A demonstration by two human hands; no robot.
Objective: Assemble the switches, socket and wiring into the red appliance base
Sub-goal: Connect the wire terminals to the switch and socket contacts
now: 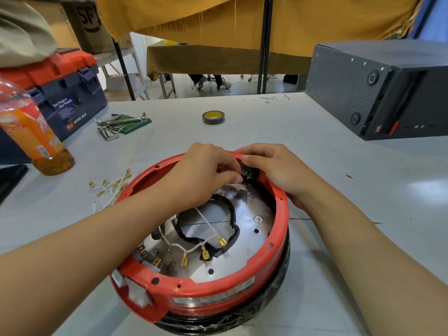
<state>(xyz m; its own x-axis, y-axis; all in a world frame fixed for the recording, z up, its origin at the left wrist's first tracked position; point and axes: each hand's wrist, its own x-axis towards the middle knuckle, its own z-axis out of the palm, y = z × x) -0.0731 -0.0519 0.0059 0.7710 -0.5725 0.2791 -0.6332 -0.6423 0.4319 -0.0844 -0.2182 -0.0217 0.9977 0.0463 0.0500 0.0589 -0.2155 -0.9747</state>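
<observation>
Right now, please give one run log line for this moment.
left hand: pinches terminal | right hand: holds switch at red base rim | spare wires: on table

toolbox (72, 103): "WING BOX" | cardboard box (89, 23): "SF"
</observation>
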